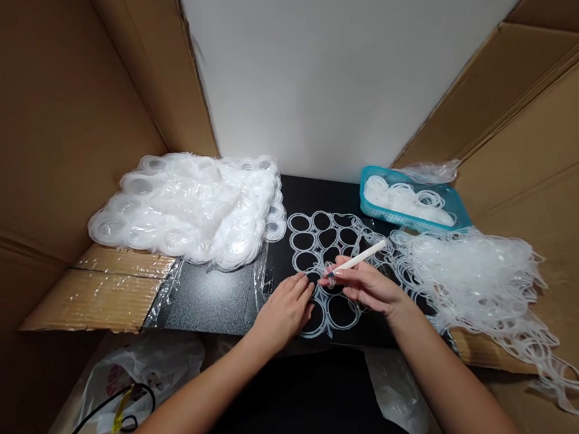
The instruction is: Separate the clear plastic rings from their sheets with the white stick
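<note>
A sheet of joined translucent rings (pixel 326 311) lies flat on the black work surface in front of me. My left hand (pixel 287 307) rests palm down at the left edge of this sheet, fingers stretched out over it. In my right hand (pixel 372 287) is a slim white pen-like tool (pixel 363 255), gripped between thumb and fingers, its dark tip pointing down and left. A few thin loose rings (pixel 331 277) hang around the tip and fingertips. Whether the tip touches the sheet I cannot tell.
At the left is a thick pile of white ring sheets (pixel 188 208). A blue basket (pixel 369 204) at the back right holds loose rings (pixel 403 198). Tangled ring webbing (pixel 479 275) heaps at the right and hangs over the edge. Cardboard walls (pixel 59 94) enclose both sides.
</note>
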A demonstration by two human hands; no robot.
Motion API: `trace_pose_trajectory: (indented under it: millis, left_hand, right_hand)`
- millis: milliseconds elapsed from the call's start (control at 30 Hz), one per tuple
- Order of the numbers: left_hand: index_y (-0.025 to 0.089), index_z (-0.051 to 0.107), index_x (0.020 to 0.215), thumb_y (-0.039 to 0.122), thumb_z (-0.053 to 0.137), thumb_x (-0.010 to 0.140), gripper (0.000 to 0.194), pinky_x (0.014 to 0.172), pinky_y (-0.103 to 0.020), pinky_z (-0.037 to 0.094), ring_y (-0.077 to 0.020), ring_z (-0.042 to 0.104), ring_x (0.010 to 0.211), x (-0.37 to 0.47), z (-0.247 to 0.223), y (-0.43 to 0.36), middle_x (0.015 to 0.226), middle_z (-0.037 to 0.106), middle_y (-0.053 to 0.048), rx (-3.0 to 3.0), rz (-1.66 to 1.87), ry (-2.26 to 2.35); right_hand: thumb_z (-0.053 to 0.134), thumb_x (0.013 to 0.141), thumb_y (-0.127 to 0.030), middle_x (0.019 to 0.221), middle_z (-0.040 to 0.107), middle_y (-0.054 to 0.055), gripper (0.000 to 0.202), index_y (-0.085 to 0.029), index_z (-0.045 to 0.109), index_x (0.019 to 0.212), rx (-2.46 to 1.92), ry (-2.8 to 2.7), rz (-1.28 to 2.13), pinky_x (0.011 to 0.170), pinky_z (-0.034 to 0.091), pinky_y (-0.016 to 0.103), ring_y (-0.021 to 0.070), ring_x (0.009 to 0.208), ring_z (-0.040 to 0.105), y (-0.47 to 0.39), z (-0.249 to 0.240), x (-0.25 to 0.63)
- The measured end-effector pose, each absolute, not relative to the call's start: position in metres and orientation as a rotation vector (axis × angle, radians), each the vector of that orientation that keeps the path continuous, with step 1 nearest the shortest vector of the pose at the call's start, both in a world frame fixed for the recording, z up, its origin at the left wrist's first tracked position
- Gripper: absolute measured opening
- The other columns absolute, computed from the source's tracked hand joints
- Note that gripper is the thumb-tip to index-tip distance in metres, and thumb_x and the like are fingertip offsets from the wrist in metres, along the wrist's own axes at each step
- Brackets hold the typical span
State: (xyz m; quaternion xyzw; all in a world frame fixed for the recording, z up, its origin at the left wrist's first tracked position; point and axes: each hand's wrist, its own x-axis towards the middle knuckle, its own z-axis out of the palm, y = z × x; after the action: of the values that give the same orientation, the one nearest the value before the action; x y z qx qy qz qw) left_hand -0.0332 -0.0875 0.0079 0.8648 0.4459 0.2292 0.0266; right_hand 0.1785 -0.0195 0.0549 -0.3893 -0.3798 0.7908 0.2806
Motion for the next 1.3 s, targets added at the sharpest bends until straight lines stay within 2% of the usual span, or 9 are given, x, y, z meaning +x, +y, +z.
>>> trace_pose_trajectory:
  millis: [100,200,333,467,600,700,933,1100,1300]
  left_hand:
    - [0.012,0.054,0.133,0.026,0.048,0.099,0.037,0.108,-0.042,0.042,-0.0267,0.053,0.131,-0.032,0.001,-0.089,0.134,0.061,-0.015,2.700,0.651,1.396]
    - [0.011,0.054,0.134,0.028,0.045,0.100,0.039,0.109,-0.041,0.041,-0.0260,0.053,0.132,-0.034,-0.002,-0.094,0.135,0.061,-0.015,2.727,0.628,1.402]
    - [0.010,0.056,0.131,0.029,0.048,0.098,0.038,0.108,-0.040,0.042,-0.0268,0.054,0.129,-0.036,0.005,-0.102,0.133,0.062,-0.014,2.752,0.591,1.409]
    - [0.013,0.053,0.136,0.031,0.054,0.096,0.044,0.101,-0.041,0.047,-0.0276,0.058,0.121,-0.035,0.017,-0.099,0.142,0.056,-0.014,2.675,0.569,1.544]
    - [0.010,0.047,0.142,0.037,0.058,0.095,0.055,0.109,-0.046,0.040,-0.0318,0.045,0.137,-0.035,0.013,-0.086,0.148,0.049,-0.015,2.614,0.556,1.653]
    - [0.009,0.052,0.137,0.038,0.051,0.099,0.048,0.111,-0.045,0.040,-0.0293,0.046,0.137,-0.040,0.004,-0.079,0.143,0.055,-0.015,2.671,0.572,1.522]
    - [0.009,0.056,0.129,0.025,0.042,0.104,0.032,0.105,-0.042,0.046,-0.0264,0.053,0.130,-0.064,0.004,-0.091,0.131,0.063,-0.013,2.811,0.617,1.195]
    - [0.015,0.061,0.120,0.024,0.046,0.102,0.024,0.090,-0.041,0.053,-0.0240,0.064,0.105,-0.066,0.019,-0.093,0.103,0.067,-0.010,2.710,0.600,1.330]
    - [0.011,0.050,0.137,0.029,0.049,0.100,0.041,0.105,-0.044,0.046,-0.0291,0.052,0.130,-0.046,0.010,-0.086,0.131,0.060,-0.017,2.629,0.665,1.529]
  right_hand:
    - [0.079,0.075,-0.020,0.107,0.068,0.010,0.028,-0.020,0.051,0.079,-0.895,-0.753,2.240,0.043,0.041,0.012,0.0120,0.079,0.064,-0.026,0.059,0.193]
    - [0.072,0.079,-0.020,0.122,0.064,0.010,0.018,-0.022,0.055,0.084,-0.815,-0.560,2.039,0.050,0.051,0.017,0.0109,0.077,0.060,-0.021,0.064,0.201]
    - [0.071,0.077,-0.016,0.113,0.067,0.008,0.017,-0.022,0.055,0.079,-0.895,-0.486,1.714,0.053,0.053,0.021,0.0115,0.074,0.059,0.001,0.060,0.199]
    - [0.080,0.069,-0.020,0.097,0.070,0.005,0.023,-0.020,0.057,0.072,-1.067,-0.800,1.602,0.064,0.052,0.022,0.0115,0.074,0.059,0.011,0.048,0.178]
    - [0.071,0.079,-0.034,0.092,0.069,0.004,0.014,-0.020,0.068,0.081,-1.191,-1.515,1.439,0.076,0.050,0.030,0.0163,0.080,0.059,0.001,0.040,0.153]
    - [0.061,0.084,-0.035,0.089,0.069,0.003,0.015,-0.022,0.068,0.084,-1.236,-1.864,1.287,0.080,0.047,0.034,0.0196,0.083,0.061,-0.004,0.034,0.144]
    - [0.056,0.085,-0.035,0.098,0.070,0.005,0.015,-0.022,0.059,0.077,-1.233,-1.924,1.245,0.081,0.047,0.035,0.0213,0.090,0.063,-0.006,0.021,0.148]
    - [0.057,0.085,-0.033,0.098,0.069,0.004,0.015,-0.022,0.055,0.073,-1.181,-1.988,1.193,0.091,0.045,0.038,0.0215,0.094,0.062,-0.010,0.027,0.146]
    - [0.056,0.086,-0.031,0.096,0.068,0.004,0.012,-0.022,0.059,0.078,-1.186,-2.016,1.175,0.087,0.046,0.038,0.0210,0.090,0.062,-0.011,0.030,0.144]
